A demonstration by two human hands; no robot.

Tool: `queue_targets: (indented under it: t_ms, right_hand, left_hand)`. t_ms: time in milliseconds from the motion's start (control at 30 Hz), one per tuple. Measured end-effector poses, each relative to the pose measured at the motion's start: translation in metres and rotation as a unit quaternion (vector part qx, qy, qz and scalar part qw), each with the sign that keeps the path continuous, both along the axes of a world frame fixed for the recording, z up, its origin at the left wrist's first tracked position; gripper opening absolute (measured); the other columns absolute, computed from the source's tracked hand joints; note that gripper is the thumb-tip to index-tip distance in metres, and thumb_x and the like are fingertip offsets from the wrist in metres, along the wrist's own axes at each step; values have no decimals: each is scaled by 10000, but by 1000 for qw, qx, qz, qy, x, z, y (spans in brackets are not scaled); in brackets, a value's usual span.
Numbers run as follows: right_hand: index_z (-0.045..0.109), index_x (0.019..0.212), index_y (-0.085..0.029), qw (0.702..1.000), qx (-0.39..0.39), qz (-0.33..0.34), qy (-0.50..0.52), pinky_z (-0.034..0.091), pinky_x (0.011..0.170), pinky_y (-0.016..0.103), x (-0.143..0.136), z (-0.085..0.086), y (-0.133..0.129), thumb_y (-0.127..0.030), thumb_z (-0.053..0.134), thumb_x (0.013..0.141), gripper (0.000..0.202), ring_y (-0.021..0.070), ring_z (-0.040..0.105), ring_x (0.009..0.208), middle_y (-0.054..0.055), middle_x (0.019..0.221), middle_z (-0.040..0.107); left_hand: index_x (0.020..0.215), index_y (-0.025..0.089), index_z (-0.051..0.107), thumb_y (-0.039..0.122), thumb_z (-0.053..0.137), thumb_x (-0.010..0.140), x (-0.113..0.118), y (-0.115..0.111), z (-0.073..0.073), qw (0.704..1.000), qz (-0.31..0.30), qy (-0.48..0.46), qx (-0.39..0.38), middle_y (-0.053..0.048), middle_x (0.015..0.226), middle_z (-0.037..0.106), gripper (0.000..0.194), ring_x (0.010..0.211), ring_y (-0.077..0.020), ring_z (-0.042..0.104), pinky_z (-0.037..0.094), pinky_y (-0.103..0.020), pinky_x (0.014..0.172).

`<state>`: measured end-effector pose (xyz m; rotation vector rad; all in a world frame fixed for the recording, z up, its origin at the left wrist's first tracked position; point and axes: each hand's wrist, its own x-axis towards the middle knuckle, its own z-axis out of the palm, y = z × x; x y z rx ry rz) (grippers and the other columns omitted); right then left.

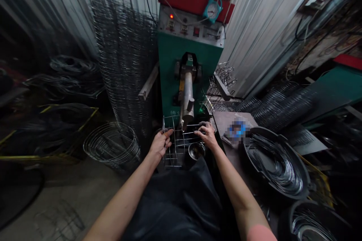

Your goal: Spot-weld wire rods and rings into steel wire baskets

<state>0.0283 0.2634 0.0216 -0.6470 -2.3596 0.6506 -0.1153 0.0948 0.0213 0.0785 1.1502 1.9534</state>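
Observation:
A small wire rack point(175, 141) of thin metal rods lies in front of the green spot-welding machine point(169, 64), under its metal arm point(187, 98). My left hand point(161, 144) is closed on the rack's left side, thumb pointing toward the arm. My right hand point(207, 134) holds the rack's right side with bent fingers at the rod ends; the exact contact is too small to make out. Just below the rods sits a round metal bowl point(196, 151) with dark contents. The arm's lower tip meets the rack's middle, though whether it touches the wires is unclear.
Tall stacks of wire frames point(124, 56) stand left of the machine, with wire hoops point(111, 143) below. To the right, a board point(234, 120) bears a blurred blue item point(237, 128). Black tubs point(304, 175) hold curved wires. A teal clock point(212, 8) hangs above.

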Motion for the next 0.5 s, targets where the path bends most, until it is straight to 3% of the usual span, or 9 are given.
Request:
queue_targets:
  t_ms: [500]
  right_hand:
    - [601, 602, -204, 999, -26, -32, -11, 264, 892, 429, -11, -1, 5, -448, 638, 730, 279, 249, 424, 1065, 39, 1016, 590]
  left_hand:
    - [622, 150, 464, 162, 769, 481, -12, 12, 0, 998, 4, -43, -38, 115, 430, 322, 336, 319, 7, 218, 141, -149, 312]
